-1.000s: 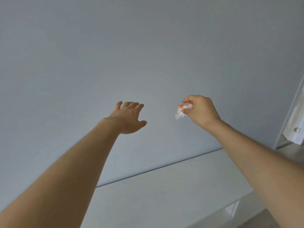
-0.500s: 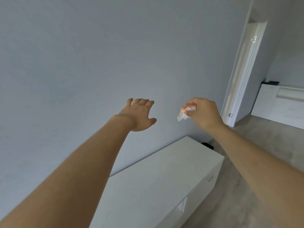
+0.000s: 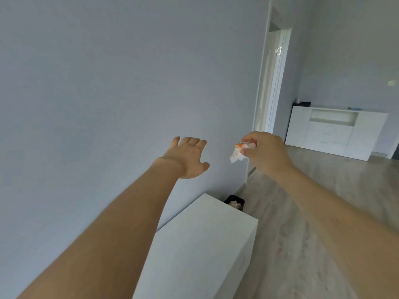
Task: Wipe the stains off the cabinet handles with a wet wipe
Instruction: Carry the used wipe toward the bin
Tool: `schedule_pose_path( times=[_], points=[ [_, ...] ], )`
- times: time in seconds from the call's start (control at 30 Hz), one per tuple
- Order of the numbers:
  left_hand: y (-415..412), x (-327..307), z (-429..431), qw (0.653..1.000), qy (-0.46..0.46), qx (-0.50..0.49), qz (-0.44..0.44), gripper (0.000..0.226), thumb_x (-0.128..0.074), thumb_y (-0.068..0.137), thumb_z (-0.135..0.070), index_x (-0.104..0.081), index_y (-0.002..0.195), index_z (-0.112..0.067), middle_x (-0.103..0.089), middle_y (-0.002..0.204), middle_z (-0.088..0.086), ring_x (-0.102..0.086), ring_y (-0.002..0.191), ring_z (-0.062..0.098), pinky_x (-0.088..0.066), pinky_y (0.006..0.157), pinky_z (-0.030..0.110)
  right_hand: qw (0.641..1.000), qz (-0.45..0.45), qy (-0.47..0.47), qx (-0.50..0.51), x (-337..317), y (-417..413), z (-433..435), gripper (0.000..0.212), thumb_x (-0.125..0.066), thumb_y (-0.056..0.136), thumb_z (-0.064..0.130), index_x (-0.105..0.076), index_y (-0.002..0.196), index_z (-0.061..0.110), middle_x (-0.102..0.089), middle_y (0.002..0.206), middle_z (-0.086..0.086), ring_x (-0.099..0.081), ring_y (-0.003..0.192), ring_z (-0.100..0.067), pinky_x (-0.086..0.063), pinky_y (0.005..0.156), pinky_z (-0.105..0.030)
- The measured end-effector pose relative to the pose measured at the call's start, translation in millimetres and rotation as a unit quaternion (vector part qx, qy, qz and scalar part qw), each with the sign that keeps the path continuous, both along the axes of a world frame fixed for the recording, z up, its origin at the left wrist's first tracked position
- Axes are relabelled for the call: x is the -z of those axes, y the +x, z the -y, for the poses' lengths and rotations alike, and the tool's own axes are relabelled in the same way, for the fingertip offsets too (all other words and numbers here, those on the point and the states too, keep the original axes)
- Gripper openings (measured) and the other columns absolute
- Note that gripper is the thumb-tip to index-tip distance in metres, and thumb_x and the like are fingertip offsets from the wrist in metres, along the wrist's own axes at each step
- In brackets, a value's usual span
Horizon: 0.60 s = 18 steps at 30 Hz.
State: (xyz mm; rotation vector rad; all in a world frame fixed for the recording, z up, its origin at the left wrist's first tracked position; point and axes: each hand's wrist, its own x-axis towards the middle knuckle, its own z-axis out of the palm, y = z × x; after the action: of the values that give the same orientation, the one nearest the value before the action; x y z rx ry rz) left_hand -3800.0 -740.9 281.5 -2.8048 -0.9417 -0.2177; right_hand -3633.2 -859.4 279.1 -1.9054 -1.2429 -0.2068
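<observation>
Pinching a crumpled wet wipe (image 3: 238, 151), the right hand (image 3: 266, 151) is held out in mid-air, thumb and fingers closed on the wad. Orange-red stains are seen on the upper part of the wipe; a white corner hangs down below the fingers. The left hand (image 3: 189, 157) is extended beside it, palm down, fingers spread loosely and holding nothing. Both hands are raised well above the white cabinet (image 3: 200, 244) at lower centre, touching neither it nor the wall (image 3: 108, 93). Only the flat top and a side panel of the cabinet are shown; its handles cannot be made out from this angle. A small black bin (image 3: 235, 202) is placed on the floor just behind the far end of the cabinet, against the wall, with something pale inside, possibly used wipes, though it is too small to tell. Wood-look floor (image 3: 313, 212) is visible to the right. A white door (image 3: 272, 83) is seen in the background, and a second white cabinet unit (image 3: 336, 132) is set against the far wall, well apart from the hands.
</observation>
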Motion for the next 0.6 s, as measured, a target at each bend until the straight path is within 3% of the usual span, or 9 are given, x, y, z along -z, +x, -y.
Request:
schedule_pose_path(
  times=[0.37, 0.6],
  points=[
    [280, 31, -47, 0.999, -0.037, -0.001, 0.03, 0.068, -0.039, 0.097, -0.047, -0.009, 0.152, -0.02, -0.013, 0.159, 0.001, -0.006, 0.145, 0.02, 0.001, 0.118, 0.041, 1.0, 0.002, -0.013, 0.001, 19, 289, -37, 0.023, -0.065, 0.083, 0.013, -0.067, 0.106, 0.014, -0.066, 0.106, -0.004, -0.053, 0.084, -0.012, -0.039, 0.069, -0.021],
    [392, 32, -100, 0.997, -0.037, -0.063, 0.014, 0.07, -0.039, 0.097, -0.047, -0.006, 0.152, -0.019, -0.013, 0.159, 0.002, -0.008, 0.145, 0.021, 0.0, 0.119, 0.042, 0.999, -0.015, -0.023, -0.027, 20, 427, -102, 0.022, -0.067, 0.083, 0.016, -0.068, 0.105, 0.014, -0.066, 0.104, -0.006, -0.054, 0.084, -0.013, -0.037, 0.07, -0.019]
  ],
)
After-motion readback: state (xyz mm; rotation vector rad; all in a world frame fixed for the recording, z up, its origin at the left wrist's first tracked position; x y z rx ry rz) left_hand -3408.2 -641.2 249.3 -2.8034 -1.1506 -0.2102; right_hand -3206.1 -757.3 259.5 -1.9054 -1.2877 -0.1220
